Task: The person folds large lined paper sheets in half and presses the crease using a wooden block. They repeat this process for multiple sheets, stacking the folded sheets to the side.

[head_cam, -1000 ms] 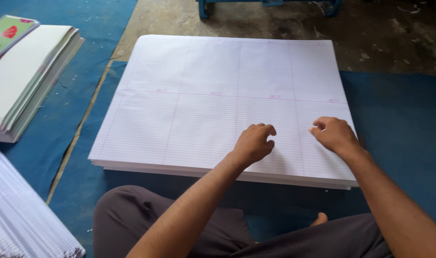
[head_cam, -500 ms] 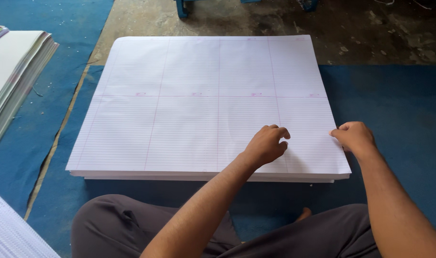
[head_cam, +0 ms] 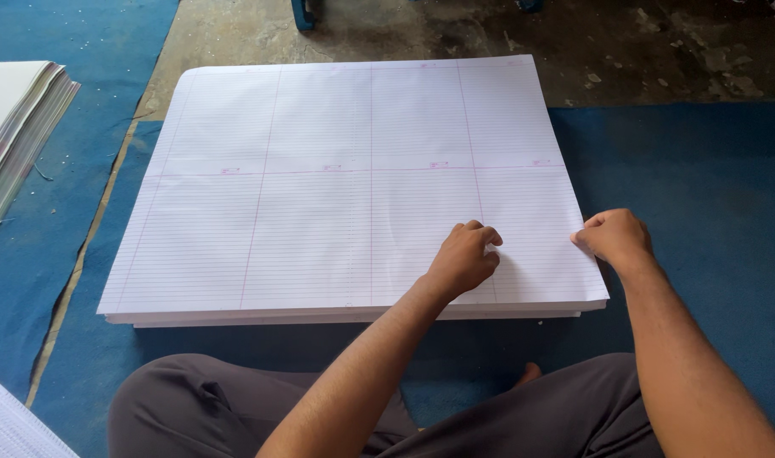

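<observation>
Head view, looking down at a seated person. A thick stack of ruled sheets (head_cam: pixel 319 195) fills the centre of the frame, lying flat on a blue floor mat (head_cam: pixel 701 170), with its far edge reaching bare concrete floor (head_cam: pixel 574 34) at the top. The left hand (head_cam: pixel 465 259), loosely curled with fingertips bent under, presses on the top sheet at lower centre right, apparently to steady it. The right hand (head_cam: pixel 615 239), also curled, sits at the stack's right edge; its fingertips seem to pinch the margin of the top sheet, though the grip itself is hidden, so whether it has hold of paper cannot be told for certain. A second pile of paper (head_cam: pixel 14 127) lies at the left edge, well apart. More ruled paper (head_cam: pixel 5 424) shows in the lower left corner. The person's crossed legs in grey trousers (head_cam: pixel 235 407) lie just below the stack.
</observation>
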